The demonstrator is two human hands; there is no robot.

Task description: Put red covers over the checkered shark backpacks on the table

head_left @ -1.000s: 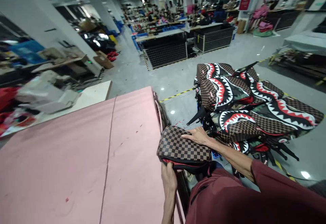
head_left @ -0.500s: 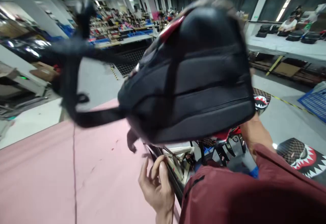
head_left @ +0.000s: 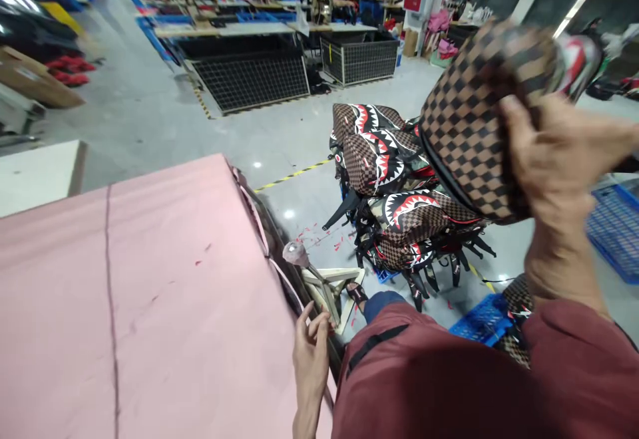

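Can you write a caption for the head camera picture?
Right hand lifts a brown checkered backpack while left hand rests at the pink table.

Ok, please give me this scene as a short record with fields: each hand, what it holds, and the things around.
right hand: raised, fingers gripping the checkered backpack
left hand: holds nothing, at the edge of the pink table
floor: pile of shark-mouth backpacks, blue crates
under table edge: pale wooden frame
background: mesh carts
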